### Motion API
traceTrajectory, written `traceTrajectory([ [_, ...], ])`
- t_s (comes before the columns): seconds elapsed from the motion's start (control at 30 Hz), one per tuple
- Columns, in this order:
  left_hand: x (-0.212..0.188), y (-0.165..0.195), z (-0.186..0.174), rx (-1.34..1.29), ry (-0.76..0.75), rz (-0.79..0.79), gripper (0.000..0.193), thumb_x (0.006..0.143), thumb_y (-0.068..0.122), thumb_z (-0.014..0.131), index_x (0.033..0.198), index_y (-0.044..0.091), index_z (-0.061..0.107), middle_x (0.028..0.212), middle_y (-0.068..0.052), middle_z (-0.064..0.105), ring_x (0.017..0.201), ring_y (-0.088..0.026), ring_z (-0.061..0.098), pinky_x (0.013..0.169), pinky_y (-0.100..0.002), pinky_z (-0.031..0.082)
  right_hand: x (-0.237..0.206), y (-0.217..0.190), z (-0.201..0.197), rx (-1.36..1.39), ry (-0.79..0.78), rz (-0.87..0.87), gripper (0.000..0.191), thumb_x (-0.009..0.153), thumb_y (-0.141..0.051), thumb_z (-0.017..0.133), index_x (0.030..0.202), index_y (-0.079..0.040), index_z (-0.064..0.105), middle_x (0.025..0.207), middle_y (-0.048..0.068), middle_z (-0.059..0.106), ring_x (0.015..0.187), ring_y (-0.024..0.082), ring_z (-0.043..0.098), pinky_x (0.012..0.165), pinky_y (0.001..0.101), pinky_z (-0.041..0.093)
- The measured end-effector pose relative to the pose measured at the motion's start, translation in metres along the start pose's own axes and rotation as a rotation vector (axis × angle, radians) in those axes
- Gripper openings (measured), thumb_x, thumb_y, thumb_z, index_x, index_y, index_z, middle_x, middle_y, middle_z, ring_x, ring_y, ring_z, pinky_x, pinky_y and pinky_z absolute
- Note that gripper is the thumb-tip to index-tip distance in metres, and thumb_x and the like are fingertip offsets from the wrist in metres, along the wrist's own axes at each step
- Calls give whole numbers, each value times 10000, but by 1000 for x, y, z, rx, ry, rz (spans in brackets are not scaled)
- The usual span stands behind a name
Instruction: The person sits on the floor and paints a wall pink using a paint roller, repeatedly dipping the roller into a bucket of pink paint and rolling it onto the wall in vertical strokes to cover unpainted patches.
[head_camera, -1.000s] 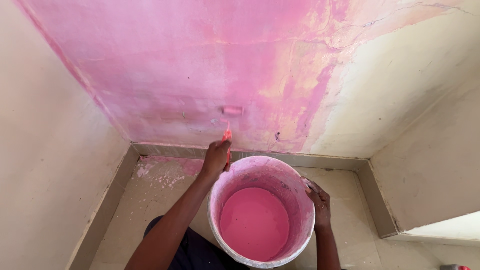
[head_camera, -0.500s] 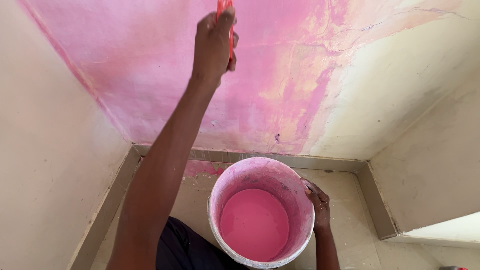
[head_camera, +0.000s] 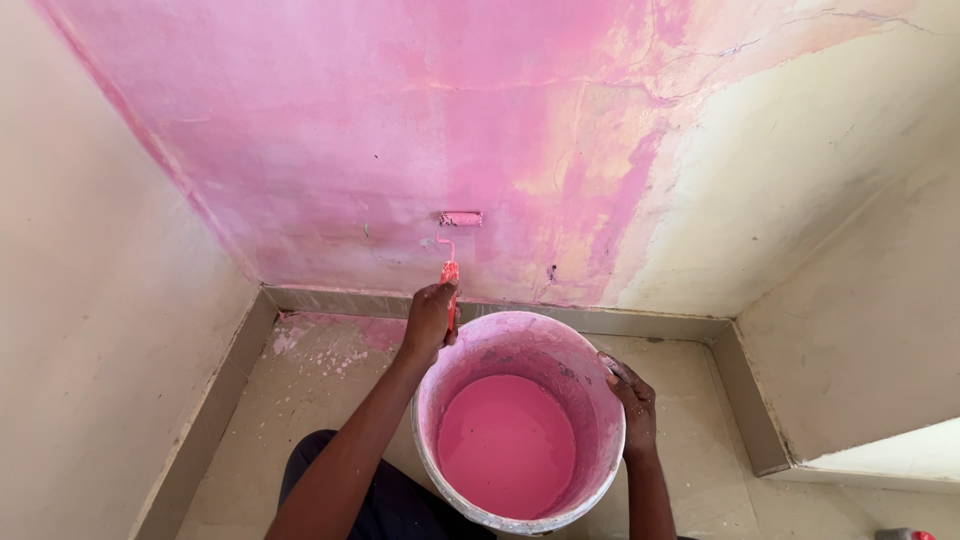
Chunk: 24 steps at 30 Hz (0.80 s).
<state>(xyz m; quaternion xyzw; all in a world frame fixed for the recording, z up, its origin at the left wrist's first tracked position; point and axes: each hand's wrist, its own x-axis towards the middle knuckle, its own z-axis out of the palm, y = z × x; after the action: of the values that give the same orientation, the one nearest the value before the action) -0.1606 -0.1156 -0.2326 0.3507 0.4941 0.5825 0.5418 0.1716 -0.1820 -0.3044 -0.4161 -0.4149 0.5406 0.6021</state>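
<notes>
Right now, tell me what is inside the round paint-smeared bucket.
The round paint-smeared bucket holds smooth pink paint, with pink streaks up its inner wall. The right hand grips the rim. The paint covers the bucket's bottom, so anything sunk in it cannot be seen.

The person's right hand (head_camera: 634, 402) grips the far side of the round, paint-smeared pink bucket (head_camera: 590, 375), so its palm and most of its fingers are hidden behind the rim. The bucket's near edge is cut off by the bottom of the picture, as are both forearms and the dark trousers (head_camera: 390, 510). The left hand (head_camera: 430, 318) covers most of the orange handle of the small pink paint roller (head_camera: 460, 218), and the thin wire between handle and sleeve is too fine to trace. A red and grey thing (head_camera: 905, 534) at the lower right corner is mostly cropped and cannot be identified.
</notes>
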Motion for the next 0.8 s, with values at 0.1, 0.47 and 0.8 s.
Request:
traceTrajectory([
  [0.1, -1, 24, 8, 95, 43, 44, 344, 1019, 373, 543, 856, 73, 591, 562, -19, 528, 306, -122, 415, 279, -293, 306, 1, 0, 0, -24, 5, -19, 361, 932, -125, 620, 1241, 44, 702, 1128, 127, 753, 1018, 199, 689, 921, 335, 538],
  [0.47, 41, 279, 45, 18, -144, 794, 451, 938, 573, 634, 914, 124, 622, 628, 3, 567, 369, -98, 503, 300, -275, 357, 1, 3, -3, -31, 16, -2, 347, 957, -124, 614, 1243, 44, 715, 1081, 146, 756, 957, 211, 692, 869, 344, 550],
  [0.8, 16, 104, 11, 211, 22, 428, 317, 1047, 381, 558, 862, 124, 544, 609, -6, 522, 425, -90, 496, 343, -274, 405, 1, 4, -4, -15, -2, -15, 350, 955, -95, 598, 1252, 61, 699, 1128, 148, 752, 1003, 206, 694, 910, 341, 546],
])
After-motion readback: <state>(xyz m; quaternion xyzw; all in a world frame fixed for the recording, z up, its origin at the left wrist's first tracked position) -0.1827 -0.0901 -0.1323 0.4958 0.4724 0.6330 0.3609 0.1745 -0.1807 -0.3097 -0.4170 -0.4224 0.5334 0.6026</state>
